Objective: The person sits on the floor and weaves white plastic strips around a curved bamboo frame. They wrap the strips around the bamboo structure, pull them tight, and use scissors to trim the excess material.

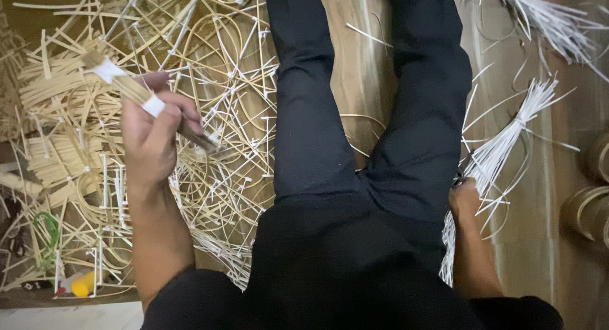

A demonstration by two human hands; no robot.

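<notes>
A: What is your left hand doing?

B: You hold it closed around a bundle of thin bamboo sticks. The bundle slants from upper left to lower right through your fist, and two white tape bands wrap it, one near its top end and one just above your fingers. Its lower end pokes out past your thumb.

A: And under that hand?

B: A heap of frames lies on the floor, pale bamboo strips bent into loops and tied at the joints with white bindings. It fills the floor's left half, up to the top edge. Flat bamboo strips are stacked toward the left edge. A yellow object sits near the bottom left corner, with a green loop just above it.

A: Your right hand?

B: It rests beside your right thigh, fingers curled onto a sheaf of white strips. I cannot tell whether it grips them or only touches them. The sheaf is tied partway up and fans out toward the top right.

A: What else is near?

B: Your legs, in black trousers, stretch up the middle of the floor. More white strips lie in the top right corner, and round brown shapes sit at the right edge.
</notes>
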